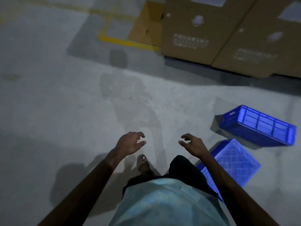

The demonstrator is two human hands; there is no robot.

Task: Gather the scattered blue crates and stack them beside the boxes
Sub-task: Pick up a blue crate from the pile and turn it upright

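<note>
Two blue plastic crates lie on the concrete floor at the right. One crate rests tipped, its open side showing. The other crate lies upside down nearer my feet, partly hidden by my right arm. My left hand and my right hand hover in front of me above the floor, fingers spread and curled, holding nothing. Neither hand touches a crate; the right hand is just left of the upturned crate. Large cardboard boxes stand at the top right.
A second cardboard box stands beside the first on a dark pallet edge. A flattened cardboard sheet leans to their left. Yellow floor lines mark the concrete. My sandalled foot is below my hands.
</note>
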